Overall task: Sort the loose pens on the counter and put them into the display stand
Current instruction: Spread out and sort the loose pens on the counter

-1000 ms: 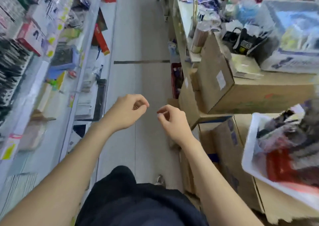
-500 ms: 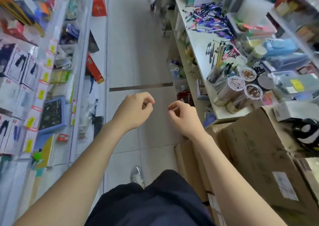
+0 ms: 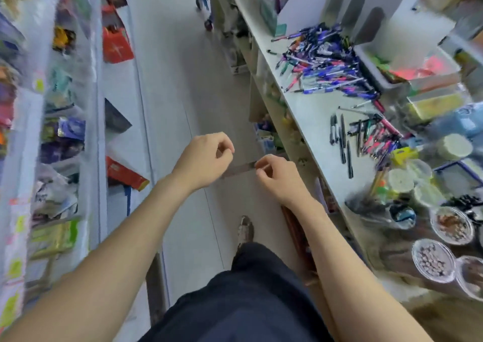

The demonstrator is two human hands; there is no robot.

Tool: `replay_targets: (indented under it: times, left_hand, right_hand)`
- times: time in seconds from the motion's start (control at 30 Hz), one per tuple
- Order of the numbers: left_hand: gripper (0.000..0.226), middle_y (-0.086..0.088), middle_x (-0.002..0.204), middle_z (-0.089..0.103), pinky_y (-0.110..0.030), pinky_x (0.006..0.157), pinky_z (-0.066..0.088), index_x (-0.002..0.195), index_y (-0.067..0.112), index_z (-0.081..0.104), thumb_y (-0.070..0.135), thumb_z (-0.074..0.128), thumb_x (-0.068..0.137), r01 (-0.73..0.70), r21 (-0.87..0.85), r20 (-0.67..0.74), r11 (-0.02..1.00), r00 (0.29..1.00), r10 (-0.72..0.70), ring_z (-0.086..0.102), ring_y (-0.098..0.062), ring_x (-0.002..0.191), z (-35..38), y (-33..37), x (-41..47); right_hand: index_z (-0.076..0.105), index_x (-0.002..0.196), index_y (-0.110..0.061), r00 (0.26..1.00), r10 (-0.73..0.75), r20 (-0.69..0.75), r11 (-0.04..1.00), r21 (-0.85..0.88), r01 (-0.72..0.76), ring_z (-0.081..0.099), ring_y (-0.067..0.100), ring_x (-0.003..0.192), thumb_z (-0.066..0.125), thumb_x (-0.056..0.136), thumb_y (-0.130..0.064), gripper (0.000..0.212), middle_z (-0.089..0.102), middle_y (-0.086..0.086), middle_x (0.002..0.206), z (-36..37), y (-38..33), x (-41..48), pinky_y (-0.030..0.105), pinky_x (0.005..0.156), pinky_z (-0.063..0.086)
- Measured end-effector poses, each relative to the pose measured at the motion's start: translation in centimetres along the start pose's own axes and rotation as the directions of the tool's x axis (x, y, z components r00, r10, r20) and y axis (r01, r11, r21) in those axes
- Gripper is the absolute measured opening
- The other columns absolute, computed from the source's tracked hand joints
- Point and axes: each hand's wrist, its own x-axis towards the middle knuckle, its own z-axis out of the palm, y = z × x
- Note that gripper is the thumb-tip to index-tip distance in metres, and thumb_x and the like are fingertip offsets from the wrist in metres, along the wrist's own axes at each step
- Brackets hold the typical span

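A large heap of loose blue, purple and red pens (image 3: 321,64) lies on the white counter (image 3: 308,111) at the right. A smaller group of black and pink pens (image 3: 366,135) lies nearer to me. Behind the heap stands a white display stand (image 3: 308,9) with grey dividers. My left hand (image 3: 202,158) and my right hand (image 3: 277,177) hover over the aisle floor, left of the counter's edge. The fingers of both are curled against the thumb, with nothing seen in them. The dark strip between them is a line on the floor.
Clear round tubs of small items (image 3: 433,260) crowd the counter's near end, with a clear tray (image 3: 397,67) beside the pen heap. Shelves of packaged goods (image 3: 65,137) line the left side of the narrow aisle. My foot (image 3: 245,229) is on the tiled floor.
The view has swung up and right, from cardboard boxes to the counter with the pens. Both hands keep the same curled pose in front of me, slightly closer to the counter.
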Motion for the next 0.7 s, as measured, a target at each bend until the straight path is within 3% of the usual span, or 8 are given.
replay_targets:
  times: [0.1, 0.27, 0.4, 0.57, 0.7]
  left_hand:
    - [0.013, 0.013, 0.079, 0.071, -0.033, 0.080, 0.058, 0.089, 0.030, 0.070, 0.023, 0.062, 0.096, 0.014, -0.035, 0.002, 0.999, 1.000, -0.014, 0.066, -0.003, 0.077, -3.2, -0.1, 7.6]
    - [0.012, 0.017, 0.084, 0.070, -0.021, 0.075, 0.052, 0.095, 0.031, 0.070, 0.022, 0.063, 0.098, 0.030, -0.065, 0.011, 0.997, 1.000, -0.029, 0.064, 0.001, 0.078, -7.9, -3.4, 18.8]
    - [0.013, 0.017, 0.089, 0.071, -0.027, 0.080, 0.056, 0.099, 0.030, 0.071, 0.021, 0.062, 0.099, 0.024, -0.088, 0.053, 0.996, 0.998, -0.019, 0.065, 0.000, 0.081, -10.9, -7.1, 28.9]
    - [0.014, 0.016, 0.092, 0.072, -0.033, 0.082, 0.059, 0.101, 0.033, 0.070, 0.024, 0.060, 0.099, -0.075, -0.064, 0.159, 0.995, 0.984, 0.084, 0.067, -0.003, 0.084, -14.1, -9.3, 42.3]
    - [0.015, 0.016, 0.097, 0.069, -0.033, 0.083, 0.056, 0.102, 0.034, 0.070, 0.024, 0.060, 0.098, -0.237, -0.041, 0.271, 0.971, 0.932, 0.239, 0.064, -0.002, 0.089, -14.6, -7.8, 51.9]
  right_hand:
    - [0.072, 0.114, -0.022, 1.000, 0.003, 0.017, 1.000, -0.012, -0.003, 0.068, 0.009, 0.088, 0.058, 0.101, -0.026, 0.019, 0.074, -0.005, 0.104, -1.0, -2.1, 8.4, 0.034, 0.084, 0.060]
    - [0.073, 0.108, -0.021, 0.999, 0.005, -0.031, 1.000, -0.019, -0.006, 0.068, 0.012, 0.083, 0.058, 0.099, -0.025, 0.018, 0.074, -0.007, 0.093, -2.3, -7.2, 21.5, 0.035, 0.083, 0.057]
    - [0.074, 0.106, -0.023, 0.998, -0.003, -0.062, 1.000, -0.005, 0.003, 0.065, 0.005, 0.078, 0.058, 0.098, -0.027, 0.018, 0.071, -0.013, 0.085, -2.2, -10.1, 32.4, 0.033, 0.080, 0.056]
    - [0.072, 0.110, -0.026, 0.987, 0.081, -0.142, 0.997, 0.013, -0.080, 0.066, 0.004, 0.078, 0.056, 0.099, -0.030, 0.020, 0.071, -0.014, 0.087, -2.0, -12.3, 43.9, 0.038, 0.077, 0.061]
    - [0.070, 0.111, -0.029, 0.957, 0.219, -0.190, 0.976, 0.029, -0.218, 0.068, 0.011, 0.085, 0.053, 0.096, -0.035, 0.024, 0.073, -0.011, 0.092, -3.7, -12.5, 49.2, 0.040, 0.078, 0.060]
